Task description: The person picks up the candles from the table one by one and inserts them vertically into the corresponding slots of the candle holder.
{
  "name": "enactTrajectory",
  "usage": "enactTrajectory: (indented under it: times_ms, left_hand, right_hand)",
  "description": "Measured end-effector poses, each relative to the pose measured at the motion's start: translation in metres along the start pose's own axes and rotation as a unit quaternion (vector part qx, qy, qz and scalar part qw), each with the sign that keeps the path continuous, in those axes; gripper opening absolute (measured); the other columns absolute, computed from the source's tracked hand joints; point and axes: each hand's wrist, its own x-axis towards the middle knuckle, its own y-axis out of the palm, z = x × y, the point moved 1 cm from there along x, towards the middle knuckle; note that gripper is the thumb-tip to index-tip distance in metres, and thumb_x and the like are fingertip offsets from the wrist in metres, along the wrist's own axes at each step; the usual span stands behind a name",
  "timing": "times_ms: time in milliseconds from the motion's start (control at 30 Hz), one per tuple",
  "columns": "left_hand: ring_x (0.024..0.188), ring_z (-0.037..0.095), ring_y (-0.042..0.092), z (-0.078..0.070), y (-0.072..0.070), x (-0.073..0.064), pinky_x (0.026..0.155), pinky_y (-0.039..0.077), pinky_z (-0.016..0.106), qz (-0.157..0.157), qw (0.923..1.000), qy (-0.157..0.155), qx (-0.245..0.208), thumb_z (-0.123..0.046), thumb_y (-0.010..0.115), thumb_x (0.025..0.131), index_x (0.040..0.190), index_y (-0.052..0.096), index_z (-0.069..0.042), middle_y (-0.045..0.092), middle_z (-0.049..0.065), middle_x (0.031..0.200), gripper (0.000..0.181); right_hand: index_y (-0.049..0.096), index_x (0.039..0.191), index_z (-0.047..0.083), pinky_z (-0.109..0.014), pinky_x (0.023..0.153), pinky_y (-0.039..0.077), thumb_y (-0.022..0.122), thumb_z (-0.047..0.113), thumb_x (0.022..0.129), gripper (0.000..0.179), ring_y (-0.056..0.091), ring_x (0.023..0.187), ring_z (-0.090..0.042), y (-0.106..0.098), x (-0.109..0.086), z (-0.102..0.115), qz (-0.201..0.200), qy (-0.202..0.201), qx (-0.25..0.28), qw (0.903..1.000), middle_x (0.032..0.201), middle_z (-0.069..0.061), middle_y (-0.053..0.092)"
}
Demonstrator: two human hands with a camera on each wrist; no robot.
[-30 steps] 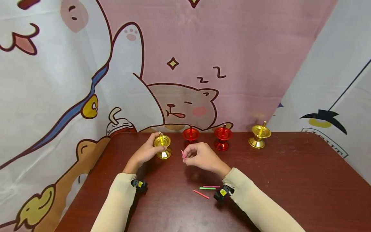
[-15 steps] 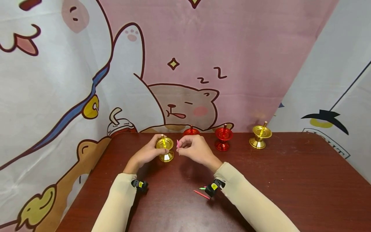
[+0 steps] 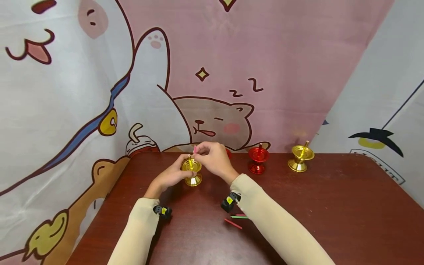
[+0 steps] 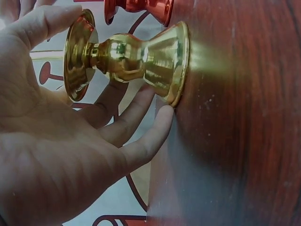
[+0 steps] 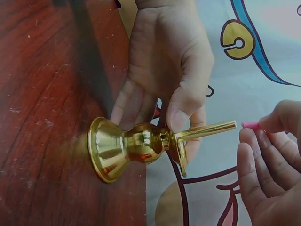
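Lifted pink stick point(image 5: 251, 125), pinched in right hand point(image 3: 214, 158), from beside gold stand point(image 5: 142, 143) to just off its post point(image 5: 209, 131); gripping stand in left hand point(image 3: 171, 174); apparently nearly aligned.

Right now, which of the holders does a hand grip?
The gold holder at the far left, gripped by the left hand. The other gold holder stands untouched at the far right; the red holders are between.
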Motion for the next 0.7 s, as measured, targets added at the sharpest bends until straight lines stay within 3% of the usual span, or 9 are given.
enactTrajectory:
  times_ms: [367,700]
  left_hand:
    - [0.127,0.032,0.061,0.002,0.001,0.0,0.115,0.043,0.058,-0.001,0.9999,0.011,-0.007,-0.022,0.077,0.096,0.157,0.039,-0.008,0.062,0.018,0.138,0.073]
    - [0.127,0.033,0.06,0.001,0.001,0.0,0.115,0.044,0.056,-0.002,0.9999,0.008,-0.008,-0.023,0.076,0.098,0.157,0.038,-0.007,0.06,0.018,0.14,0.072]
  right_hand:
    - [0.08,0.097,0.007,-0.033,0.078,0.06,0.086,0.007,0.096,0.006,0.078,0.08,-0.014,0.009,0.013,0.001,-0.023,-0.018,0.007,0.9996,0.091,-0.002,0.082]
    - [0.08,0.1,0.005,-0.031,0.077,0.062,0.086,0.008,0.096,0.007,0.077,0.084,-0.016,0.014,0.016,-0.001,-0.011,-0.033,0.003,0.9994,0.095,-0.004,0.082]
